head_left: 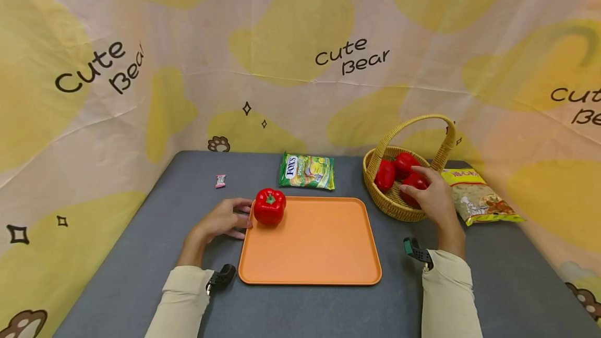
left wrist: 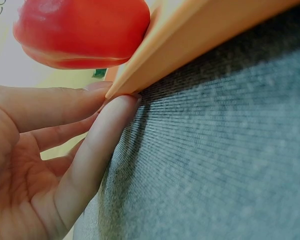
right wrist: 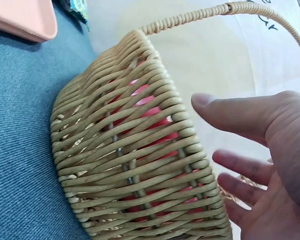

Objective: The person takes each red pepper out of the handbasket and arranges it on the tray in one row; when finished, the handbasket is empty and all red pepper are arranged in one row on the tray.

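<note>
Standing stem-up on the tray [head_left: 319, 244] — red pepper [head_left: 269, 206], left hand [head_left: 224, 219] beside

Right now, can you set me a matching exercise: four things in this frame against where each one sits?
Things:
1. lone red pepper
2. candy bag
3. noodle packet
4. small pink sweet

Places:
a. right of the basket
b. far left corner of the tray
c. on the table, left of the candy bag
d. just beyond the tray's far edge

Pairs: 1-b, 2-d, 3-a, 4-c
</note>
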